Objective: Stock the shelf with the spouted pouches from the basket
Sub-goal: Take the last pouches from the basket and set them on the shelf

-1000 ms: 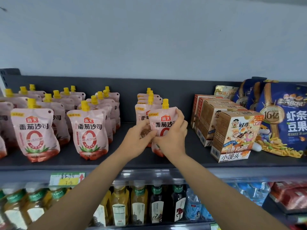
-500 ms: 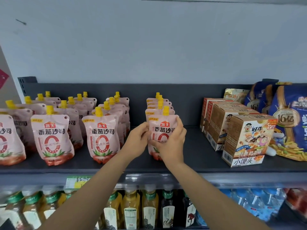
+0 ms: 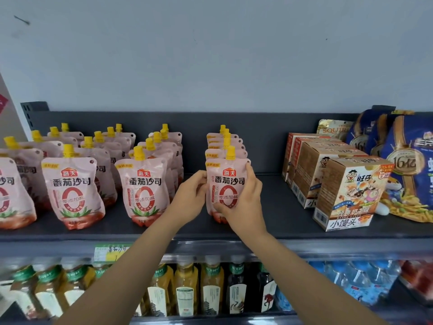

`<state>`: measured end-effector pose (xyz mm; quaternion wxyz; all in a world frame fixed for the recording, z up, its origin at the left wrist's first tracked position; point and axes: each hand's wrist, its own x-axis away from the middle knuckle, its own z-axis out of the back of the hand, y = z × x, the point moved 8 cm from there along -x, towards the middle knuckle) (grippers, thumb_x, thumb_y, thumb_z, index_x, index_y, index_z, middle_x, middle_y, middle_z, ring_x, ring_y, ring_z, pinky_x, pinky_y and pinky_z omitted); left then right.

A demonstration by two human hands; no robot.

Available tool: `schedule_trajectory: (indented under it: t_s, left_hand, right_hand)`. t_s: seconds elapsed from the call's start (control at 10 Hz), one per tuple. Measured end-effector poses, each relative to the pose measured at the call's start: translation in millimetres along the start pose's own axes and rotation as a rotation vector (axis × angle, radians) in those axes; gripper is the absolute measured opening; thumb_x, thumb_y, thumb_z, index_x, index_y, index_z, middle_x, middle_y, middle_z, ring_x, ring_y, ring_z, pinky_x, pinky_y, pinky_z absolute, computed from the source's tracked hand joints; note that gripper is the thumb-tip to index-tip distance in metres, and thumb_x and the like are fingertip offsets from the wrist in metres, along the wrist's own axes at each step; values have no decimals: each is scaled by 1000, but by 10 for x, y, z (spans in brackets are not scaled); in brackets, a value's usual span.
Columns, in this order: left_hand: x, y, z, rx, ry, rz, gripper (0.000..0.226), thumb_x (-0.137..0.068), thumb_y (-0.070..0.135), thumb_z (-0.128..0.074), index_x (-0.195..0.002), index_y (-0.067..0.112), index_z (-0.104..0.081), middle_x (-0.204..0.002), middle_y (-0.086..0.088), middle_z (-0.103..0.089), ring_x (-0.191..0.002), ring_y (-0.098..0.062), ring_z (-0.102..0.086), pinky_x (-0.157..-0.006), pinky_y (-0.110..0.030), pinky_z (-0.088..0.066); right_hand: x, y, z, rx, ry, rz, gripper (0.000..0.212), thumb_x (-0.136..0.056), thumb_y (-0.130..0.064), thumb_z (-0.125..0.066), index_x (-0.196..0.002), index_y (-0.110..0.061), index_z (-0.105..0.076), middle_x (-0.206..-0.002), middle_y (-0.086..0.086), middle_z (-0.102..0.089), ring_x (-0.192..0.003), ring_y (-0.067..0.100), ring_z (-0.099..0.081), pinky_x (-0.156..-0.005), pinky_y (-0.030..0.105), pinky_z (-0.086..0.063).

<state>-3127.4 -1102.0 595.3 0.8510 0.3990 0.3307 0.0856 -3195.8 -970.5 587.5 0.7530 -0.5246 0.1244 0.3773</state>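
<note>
A pink spouted pouch with a yellow cap stands upright on the dark shelf, at the front of a row of several like pouches. My left hand presses its left edge. My right hand wraps its right side and lower front. Further rows of the same pouches fill the shelf to the left. The basket is out of view.
Brown snack boxes stand right of the pouch row, with blue snack bags behind them. Bare shelf lies between the pouch rows. A price tag hangs on the shelf front. Drink bottles line the shelf below.
Both hands have stayed on the front pouch, setting it straighter in line with its row. The camera view has shifted slightly leftward, so the shelf contents appear further right.
</note>
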Motion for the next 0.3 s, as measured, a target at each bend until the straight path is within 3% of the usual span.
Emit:
schedule_trajectory:
  t_s: [0.2, 0.3]
  left_hand:
    - [293, 145, 87, -98, 122, 64, 32, -92, 19, -59, -124, 21, -52, -102, 24, -55, -94, 11, -52, -80, -10, -44]
    - [562, 385, 164, -342, 177, -26, 42, -90, 30, -62, -130, 22, -51, -118, 15, -57, -103, 6, -50, -91, -20, -39]
  right_hand:
    - [151, -71, 192, 68, -44, 94, 106, -70, -26, -81, -148, -23, -9, -139, 5, -25, -127, 22, -36, -93, 28, -42]
    - [229, -141, 338, 165, -59, 134, 94, -74, -35, -76, -146, -22, -17, -142, 11, -26, -128, 29, -34, -98, 40, -45]
